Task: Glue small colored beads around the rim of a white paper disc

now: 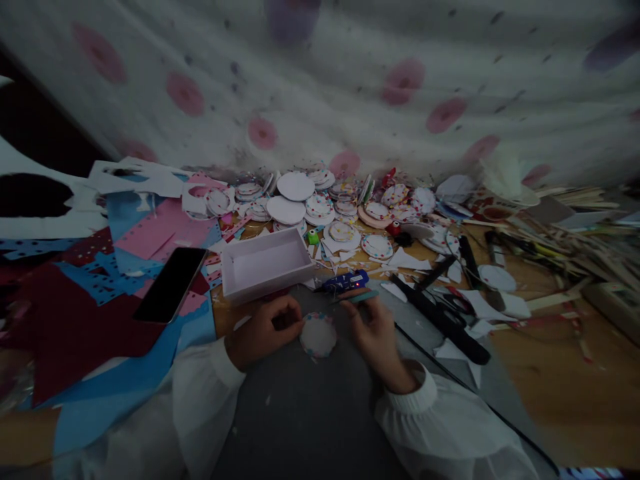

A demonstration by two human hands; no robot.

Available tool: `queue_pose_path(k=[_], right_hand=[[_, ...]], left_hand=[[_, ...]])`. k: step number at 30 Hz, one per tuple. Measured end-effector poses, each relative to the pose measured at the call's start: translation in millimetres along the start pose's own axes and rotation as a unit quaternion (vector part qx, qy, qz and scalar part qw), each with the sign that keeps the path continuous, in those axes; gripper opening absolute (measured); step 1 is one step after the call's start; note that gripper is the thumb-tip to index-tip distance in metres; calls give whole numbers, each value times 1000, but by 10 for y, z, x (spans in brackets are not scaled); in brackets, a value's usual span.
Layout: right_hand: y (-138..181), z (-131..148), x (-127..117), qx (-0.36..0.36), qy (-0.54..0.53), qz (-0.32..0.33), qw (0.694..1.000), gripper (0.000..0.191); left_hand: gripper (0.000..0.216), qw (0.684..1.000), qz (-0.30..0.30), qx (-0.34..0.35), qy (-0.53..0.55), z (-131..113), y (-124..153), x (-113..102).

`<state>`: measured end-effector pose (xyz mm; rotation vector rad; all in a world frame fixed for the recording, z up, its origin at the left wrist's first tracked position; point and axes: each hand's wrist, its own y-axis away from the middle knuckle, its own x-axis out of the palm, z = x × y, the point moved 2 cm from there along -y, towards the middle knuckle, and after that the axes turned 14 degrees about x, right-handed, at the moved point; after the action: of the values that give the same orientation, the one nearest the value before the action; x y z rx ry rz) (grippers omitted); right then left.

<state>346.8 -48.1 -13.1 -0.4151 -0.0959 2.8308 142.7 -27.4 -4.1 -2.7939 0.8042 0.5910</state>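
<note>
A small round white disc (319, 337), edged with coloured dots, lies on the dark grey mat in front of me. My left hand (267, 328) is closed in a pinch at the disc's left edge, thumb and forefinger touching its rim. To the right of the disc, my right hand (374, 332) grips slim teal tweezers (361, 297), whose thin tips point left above the disc. Just beyond them rests a blue tool (345, 281) with a small lit red light. Whether the tweezers hold anything is too small to make out.
An open white box (267, 263) stands behind my left hand. A black phone (171, 285) lies on coloured sheets at left. Several decorated discs (320, 208) are piled at the back. Scissors (455, 307), a black rod-like tool (440, 317) and a cable (450, 380) lie at right.
</note>
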Motion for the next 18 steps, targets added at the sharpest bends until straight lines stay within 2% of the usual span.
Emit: queue_pose_path(k=[9, 18], right_hand=[[17, 18, 38, 3, -10, 14, 1000, 5], [11, -40, 54, 30, -35, 1, 999, 5]], left_hand=[[12, 1000, 7, 5, -8, 40, 13, 5], [9, 1000, 14, 18, -15, 52, 12, 7]])
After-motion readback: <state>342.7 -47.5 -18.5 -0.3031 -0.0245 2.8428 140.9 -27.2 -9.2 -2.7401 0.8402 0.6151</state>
